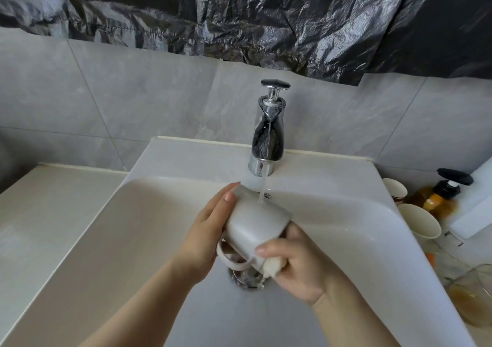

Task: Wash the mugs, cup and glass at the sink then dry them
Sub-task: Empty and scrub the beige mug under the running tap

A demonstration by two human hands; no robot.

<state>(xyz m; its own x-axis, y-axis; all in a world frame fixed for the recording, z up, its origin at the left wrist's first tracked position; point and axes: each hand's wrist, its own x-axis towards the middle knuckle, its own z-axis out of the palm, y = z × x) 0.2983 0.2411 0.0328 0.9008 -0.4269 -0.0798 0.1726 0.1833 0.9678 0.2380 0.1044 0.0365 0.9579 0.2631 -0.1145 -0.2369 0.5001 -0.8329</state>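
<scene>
The left hand (207, 229) wraps round the mug (255, 224) from the left, fingers reaching up to its base. The right hand (300, 269) pinches a pale sponge (271, 265) at the mug's rim, thumb pressed on the wall. The mug lies tilted at frame centre, handle down and mouth toward the person, above the drain (245, 280).

The stream (263, 187) from the tap (267, 133) strikes the mug's upper side. Wet, possibly soapy glaze makes the left hand's hold the weak spot. A hard scrub from the right could twist the mug loose and drop it onto the sink (159, 213), likely chipping it. Water glancing off the curved wall may also splash over the edge.

At centre right two cups (420, 221) stand close together beside a bottle (442, 195), with a glass (471, 298) at lower right. A careless reach there may knock one over.
</scene>
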